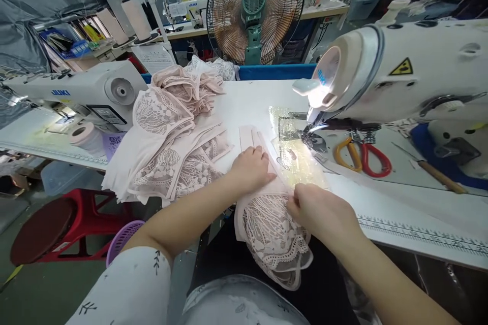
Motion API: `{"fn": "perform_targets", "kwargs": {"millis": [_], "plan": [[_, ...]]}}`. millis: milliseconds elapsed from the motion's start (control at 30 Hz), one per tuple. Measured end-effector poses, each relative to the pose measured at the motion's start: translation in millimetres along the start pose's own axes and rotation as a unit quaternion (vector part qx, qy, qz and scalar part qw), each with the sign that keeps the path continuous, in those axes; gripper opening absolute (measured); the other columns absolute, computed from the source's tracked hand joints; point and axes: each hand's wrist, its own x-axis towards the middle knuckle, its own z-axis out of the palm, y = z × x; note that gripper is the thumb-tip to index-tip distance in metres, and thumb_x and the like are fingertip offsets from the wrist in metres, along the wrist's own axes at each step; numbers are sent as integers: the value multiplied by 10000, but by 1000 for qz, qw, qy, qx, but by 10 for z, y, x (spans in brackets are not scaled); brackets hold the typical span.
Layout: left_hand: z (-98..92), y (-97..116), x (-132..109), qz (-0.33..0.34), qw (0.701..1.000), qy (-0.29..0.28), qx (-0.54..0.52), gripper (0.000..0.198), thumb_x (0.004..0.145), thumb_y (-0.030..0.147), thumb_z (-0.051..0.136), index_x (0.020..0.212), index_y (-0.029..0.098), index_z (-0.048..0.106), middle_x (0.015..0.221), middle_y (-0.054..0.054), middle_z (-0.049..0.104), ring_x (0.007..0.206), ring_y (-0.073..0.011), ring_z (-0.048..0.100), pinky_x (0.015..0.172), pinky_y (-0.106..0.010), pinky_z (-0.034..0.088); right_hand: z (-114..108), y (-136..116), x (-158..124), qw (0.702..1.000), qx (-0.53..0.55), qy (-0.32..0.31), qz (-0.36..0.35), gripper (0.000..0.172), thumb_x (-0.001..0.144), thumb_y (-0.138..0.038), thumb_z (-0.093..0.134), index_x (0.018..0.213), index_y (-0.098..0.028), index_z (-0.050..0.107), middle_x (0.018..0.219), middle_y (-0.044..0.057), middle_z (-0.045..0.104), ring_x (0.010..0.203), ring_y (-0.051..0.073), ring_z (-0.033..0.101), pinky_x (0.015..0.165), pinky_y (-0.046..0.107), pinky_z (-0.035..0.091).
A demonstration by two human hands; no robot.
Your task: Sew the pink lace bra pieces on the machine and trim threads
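Head view. The person sits at a white sewing table (259, 101) with both forearms reaching forward.

The left hand (251, 167) lies palm down, fingers extended and close together, flat on the upper part of a pale pink lace piece (272, 233). It presses the piece and grips nothing.

The right hand (318, 210) rests on the right edge of the same piece with its fingers curled under. The fingertips are hidden, so whether they pinch the fabric cannot be told.

The lace piece spans the near table edge. Its plain strip end lies on the table, pointing toward the needle area, and its lace end hangs down over the person's lap.

The head of a white sewing machine (400, 71) stands to the right, its lamp lighting the plate just beyond the hands.

Scissors (362, 155) with one orange and one red handle lie on the machine bed. A wooden-handled tool (438, 175) lies farther right.

A stack of similar lace pieces (171, 147) lies on the table just left of the left hand.

Beyond the stack are a second sewing machine (76, 89) and a roll of tape (86, 137).

A standing fan (255, 7) is behind the table. A red stool (49, 226) and a purple basket (122, 238) are on the floor at left.
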Motion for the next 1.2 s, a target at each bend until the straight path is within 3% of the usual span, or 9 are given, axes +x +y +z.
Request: {"fn": "perform_targets", "kwargs": {"millis": [167,333,500,633,767,1000,1100,1200], "plan": [[-54,-31,-124,0,1000,26,16,645,961,534,371,1482,161,294,1577,-160,182,1249,-307,475,925,-403,489,34,66,-88,999,22,-7,31,250,892,-262,397,663,-200,475,654,6,515,514,127,427,431,262,234],[59,-90,-468,13,998,13,62,657,941,547,413,1448,132,367,1490,-144,394,1227,-325,483,920,-429,491,153,218,-178,994,86,12,63,318,894,-388,444,633,-208,453,680,6,531,509,125,421,430,261,227],[177,-89,-596,-9,996,68,54,584,934,482,462,1381,106,461,1469,-166,418,1261,-337,466,988,-479,457,197,305,-188,985,146,70,56,325,861,-443,465,636,-209,474,701,17,544,499,128,427,413,256,215],[336,16,-676,87,983,157,23,475,961,374,418,1266,36,550,1312,-198,569,1232,-281,518,1053,-412,430,216,228,-164,980,147,133,12,298,845,-409,457,626,-208,459,664,17,516,508,130,416,429,248,197],[519,87,-747,151,971,182,38,536,967,433,384,1241,9,565,1312,-224,563,1263,-296,504,1093,-414,396,298,140,-185,978,128,153,-61,280,833,-378,451,611,-212,410,606,-1,442,490,125,389,427,239,172],[576,64,-727,111,981,148,54,662,945,526,406,1342,3,489,1438,-239,427,1357,-342,392,1119,-441,354,382,188,-299,973,104,187,-87,268,849,-391,450,650,-214,421,613,-6,440,489,129,400,422,237,170],[495,68,-643,49,992,92,74,691,960,543,354,1401,14,419,1488,-234,343,1394,-335,326,1101,-430,376,362,155,-283,975,101,181,-82,264,849,-389,461,655,-213,431,621,-3,448,502,133,418,422,239,176],[382,54,-549,34,995,32,88,692,982,513,313,1429,-14,359,1511,-239,288,1426,-316,252,1153,-400,290,322,106,-281,979,116,159,-54,278,832,-413,481,642,-217,431,614,4,467,504,140,435,413,243,190]]}}
